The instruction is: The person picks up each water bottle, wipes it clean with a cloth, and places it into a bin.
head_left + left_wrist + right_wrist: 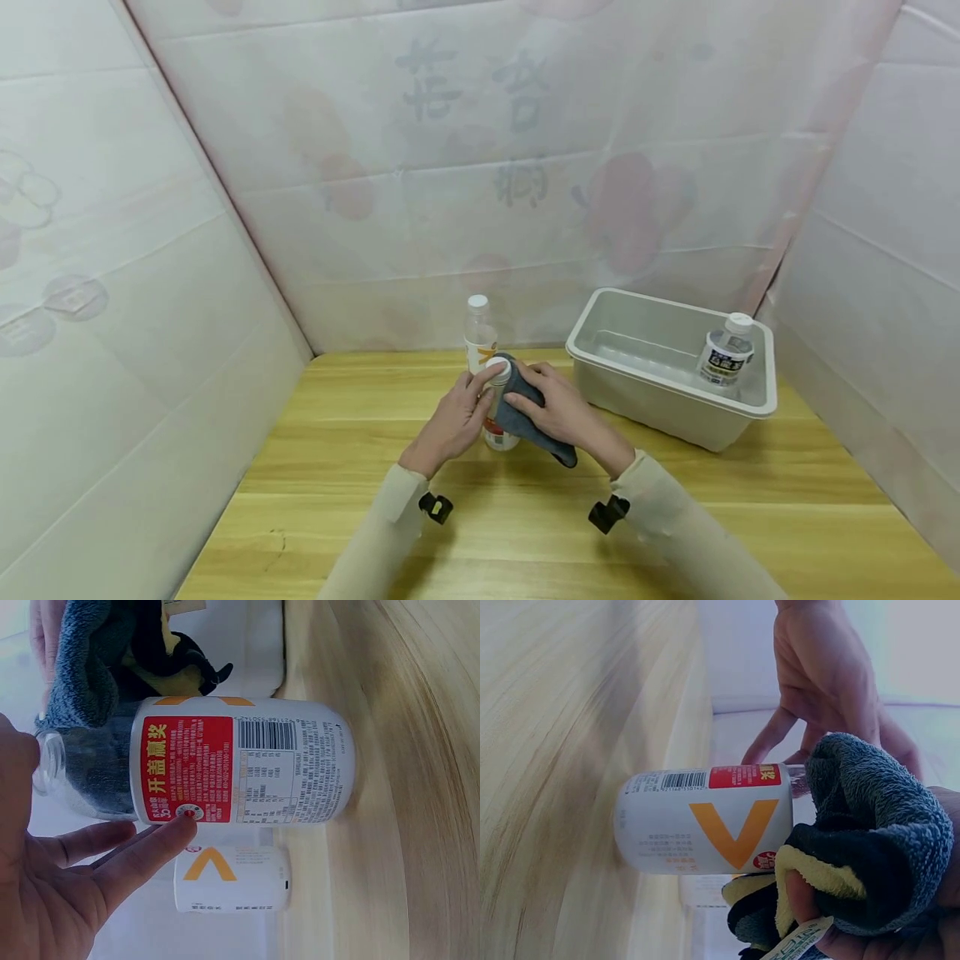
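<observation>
Bottle (pixel 247 761) upright on wooden tabletop (pixel 337 500), long axis vertical, white cap (pixel 497 364) up. Left hand (pixel 450 418): fingers against cap and label; whether they grip, cannot tell. Right hand (pixel 562 408) grasps grey-blue cloth (pixel 525 427), held to bottle's shoulder. Second bottle (pixel 477 325) upright just behind. Tabletop runs leftward to its edge; grey bin (pixel 660 408) bounds the right. Bin holds one labelled bottle (pixel 725 360), cap up, at right end.

High head view; sideways wrist close-ups
</observation>
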A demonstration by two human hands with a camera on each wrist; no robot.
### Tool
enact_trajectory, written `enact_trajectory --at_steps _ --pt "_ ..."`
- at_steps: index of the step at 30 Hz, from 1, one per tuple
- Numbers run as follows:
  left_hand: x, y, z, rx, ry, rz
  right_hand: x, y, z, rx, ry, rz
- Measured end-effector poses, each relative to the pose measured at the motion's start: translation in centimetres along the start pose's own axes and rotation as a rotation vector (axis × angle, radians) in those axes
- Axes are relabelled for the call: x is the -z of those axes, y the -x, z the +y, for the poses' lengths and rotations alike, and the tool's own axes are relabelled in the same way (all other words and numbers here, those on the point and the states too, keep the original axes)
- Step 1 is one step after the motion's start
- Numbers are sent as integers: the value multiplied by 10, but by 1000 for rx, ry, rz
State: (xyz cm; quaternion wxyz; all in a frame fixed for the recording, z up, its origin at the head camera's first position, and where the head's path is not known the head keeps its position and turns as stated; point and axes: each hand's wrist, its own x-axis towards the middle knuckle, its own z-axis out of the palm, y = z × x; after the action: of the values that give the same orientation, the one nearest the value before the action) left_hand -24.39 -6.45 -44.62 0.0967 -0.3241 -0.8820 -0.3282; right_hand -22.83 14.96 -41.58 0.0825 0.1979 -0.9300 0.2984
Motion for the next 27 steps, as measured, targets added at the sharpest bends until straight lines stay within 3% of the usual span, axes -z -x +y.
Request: enact_trajectory --at_steps 5,27 --pt "-2 0 -1 -30 -49 40 -2 1 0 -1 1 6" --pt "-3 -1 2 -40 -86 57 -10 7 4 8 30 25"
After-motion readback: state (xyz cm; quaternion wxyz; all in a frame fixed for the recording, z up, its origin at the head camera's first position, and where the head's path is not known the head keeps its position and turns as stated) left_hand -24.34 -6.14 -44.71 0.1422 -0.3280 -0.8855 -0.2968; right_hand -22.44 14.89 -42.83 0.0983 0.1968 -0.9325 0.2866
